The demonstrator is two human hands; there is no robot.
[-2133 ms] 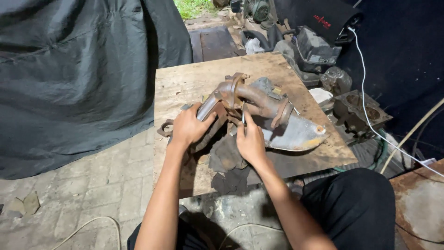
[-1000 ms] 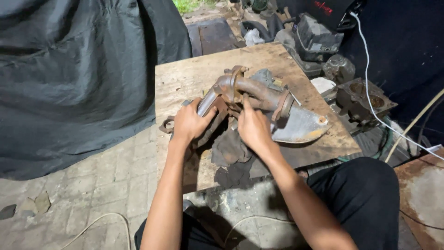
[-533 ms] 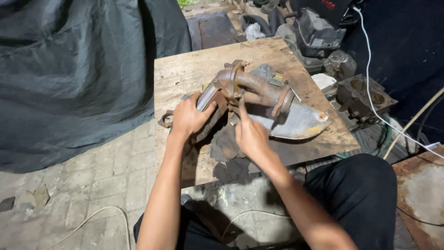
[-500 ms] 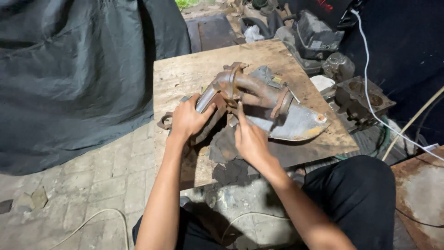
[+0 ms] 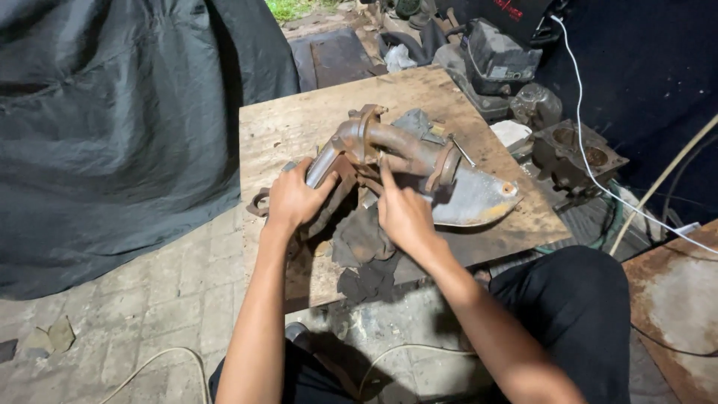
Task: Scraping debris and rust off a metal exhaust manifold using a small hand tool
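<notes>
Rusty pipe [image 5: 389, 146], dark rag [image 5: 363, 243] beneath, board [image 5: 299, 127]

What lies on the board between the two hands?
In the head view, a dark rag lies between the left hand and right hand, beneath the rusty pipe both touch.

Dark tarp [image 5: 112, 127] left; white cable [image 5: 591, 172], engine parts [image 5: 580, 153] right.

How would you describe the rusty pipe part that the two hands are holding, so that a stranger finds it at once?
Look at the wooden board lying on the paved ground beside the big dark cover. Near its middle, between the left hand and the right hand, lies the rusty pipe part. Unlike the flat grey metal plate next to it, it is a curved brown tube with round flanges.
</notes>
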